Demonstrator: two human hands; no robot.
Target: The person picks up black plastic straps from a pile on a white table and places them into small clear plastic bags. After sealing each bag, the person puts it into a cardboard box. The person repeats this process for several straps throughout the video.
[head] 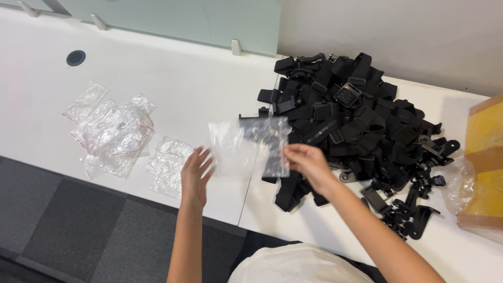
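My right hand (308, 161) pinches the right edge of a clear plastic bag (246, 148) held up over the white table (173, 84). Something black shows through the bag's right half; I cannot tell whether it is inside the bag or behind it. My left hand (196, 175) hovers with fingers spread just left of the bag, close to its left edge, holding nothing. Right behind the bag lies a large heap of black straps and buckles (356, 126).
A pile of empty clear bags (112, 131) lies at the left, with a smaller stack (167, 165) near my left hand. A cardboard box with yellow tape (484, 167) stands at the right edge. A cable hole (76, 57) and a glass partition (209, 21) sit at the back.
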